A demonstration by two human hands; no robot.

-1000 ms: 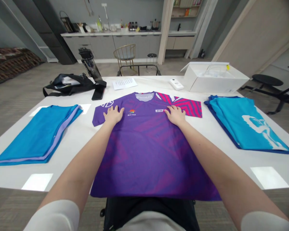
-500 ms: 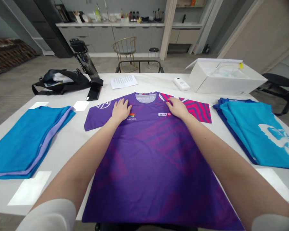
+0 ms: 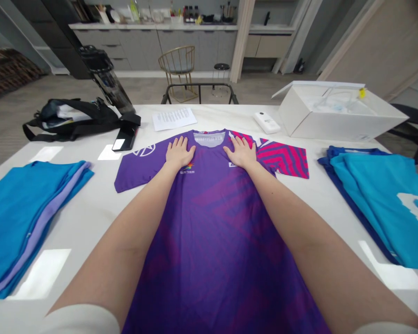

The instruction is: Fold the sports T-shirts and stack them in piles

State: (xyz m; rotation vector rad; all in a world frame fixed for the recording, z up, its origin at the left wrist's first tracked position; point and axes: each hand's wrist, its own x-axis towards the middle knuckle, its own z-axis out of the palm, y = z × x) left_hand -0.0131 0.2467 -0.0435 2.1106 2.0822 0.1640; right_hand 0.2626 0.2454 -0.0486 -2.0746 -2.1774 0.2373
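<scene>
A purple T-shirt with a pink-striped sleeve lies spread front side up on the white table, its collar at the far end. My left hand rests flat on its upper chest, left of the collar, fingers spread. On the other side of the collar my right hand also lies flat with its fingers apart, partly covering a white chest logo. Neither hand grips the cloth. The shirt's lower end runs out of view at the bottom, between my forearms.
Folded blue and lilac shirts lie on the left, folded blue shirts on the right. Along the back are a black bag, a bottle, a phone, a paper sheet, a white device and an open white box.
My hands have shifted, the right one inward toward the collar and the left slightly to the right, still flat on the shirt. The camera view has moved closer to the table.
</scene>
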